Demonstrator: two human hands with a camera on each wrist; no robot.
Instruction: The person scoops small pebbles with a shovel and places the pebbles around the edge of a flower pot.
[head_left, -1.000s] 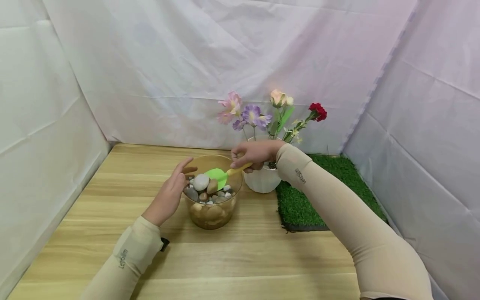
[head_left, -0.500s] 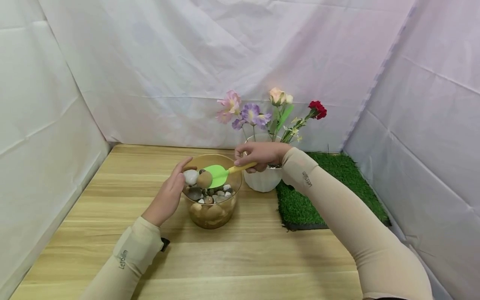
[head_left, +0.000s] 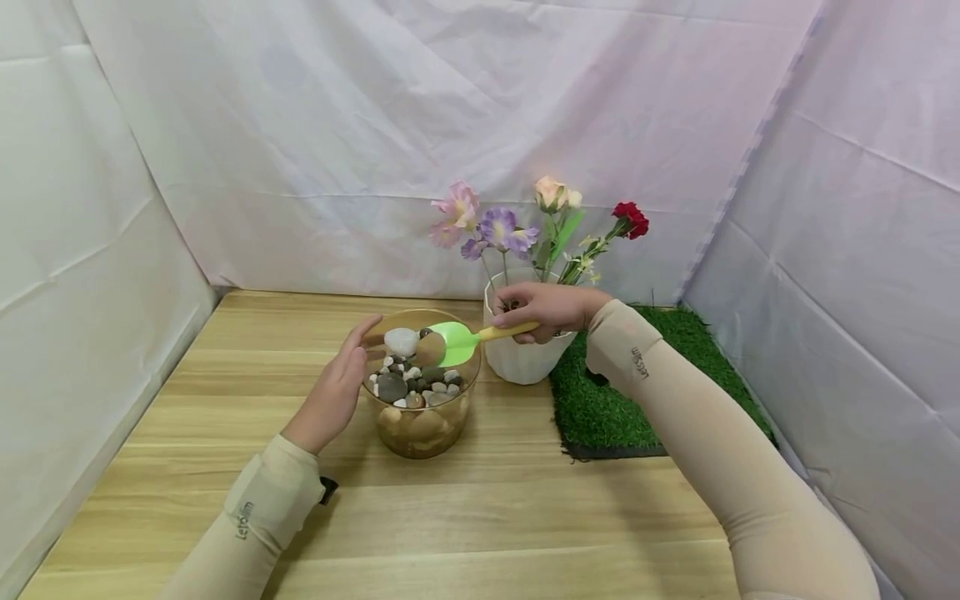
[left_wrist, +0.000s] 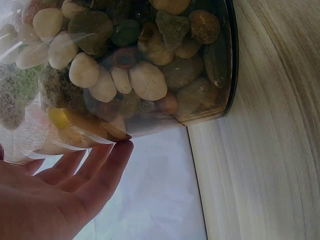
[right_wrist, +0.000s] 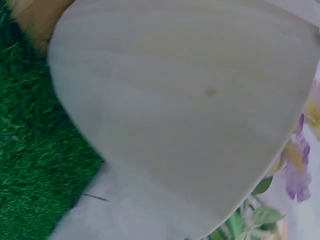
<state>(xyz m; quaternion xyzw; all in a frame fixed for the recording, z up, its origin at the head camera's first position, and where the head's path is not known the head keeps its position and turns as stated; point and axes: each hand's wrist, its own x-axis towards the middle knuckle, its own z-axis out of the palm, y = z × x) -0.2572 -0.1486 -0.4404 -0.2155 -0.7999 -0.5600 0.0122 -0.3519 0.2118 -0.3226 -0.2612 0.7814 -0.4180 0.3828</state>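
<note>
A see-through amber tub [head_left: 422,427] full of pebbles stands on the table. My right hand [head_left: 551,307] grips the yellow handle of a small green trowel [head_left: 457,342], whose blade is over the tub. A white stone [head_left: 401,342] and a brown stone [head_left: 430,350] sit at the blade's tip, above the smaller pebbles [head_left: 412,382]. My left hand [head_left: 333,398] rests with extended fingers against the tub's left side; the left wrist view shows these fingers [left_wrist: 107,175] touching its wall. The right wrist view does not show my right hand or the trowel.
Just right of the tub stands a white flowerpot [head_left: 521,358] with pink, purple, peach and red flowers [head_left: 510,233]. Beside it lies a green artificial turf mat [head_left: 615,417]. White cloth [head_left: 337,150] hangs behind and at both sides of the wooden table [head_left: 480,533].
My right hand has drawn the trowel to the right and slightly up, and the white and brown stones have risen off the pebbles with it. My left hand has stayed at the tub.
</note>
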